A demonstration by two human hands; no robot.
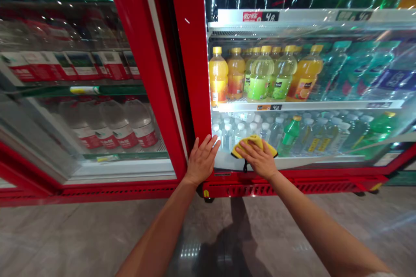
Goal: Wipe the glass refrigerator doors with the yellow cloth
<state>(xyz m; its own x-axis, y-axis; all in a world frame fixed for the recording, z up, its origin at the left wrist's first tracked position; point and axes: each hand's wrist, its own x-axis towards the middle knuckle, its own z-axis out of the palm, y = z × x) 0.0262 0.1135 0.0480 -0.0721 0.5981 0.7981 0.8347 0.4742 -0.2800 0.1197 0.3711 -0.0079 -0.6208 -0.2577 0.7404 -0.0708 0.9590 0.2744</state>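
Note:
My right hand (260, 160) presses a folded yellow cloth (252, 142) with a dark edge against the lower part of the right cooler's glass door (292, 163). A small black loop hangs from the cloth. To its left, my left hand (202, 160) lies with fingers spread on the red door frame (191, 73), its fingertips reaching the edge of the glass. Nothing is held in my left hand. Behind the glass, near the cloth, stand clear bottles and a green bottle (290, 132).
A second red cooler on the left holds large bottles with red and white labels (125, 127). Yellow and green drinks (260, 73) stand on the right cooler's middle shelf. A red vented base (302, 186) runs above the grey tiled floor (81, 233).

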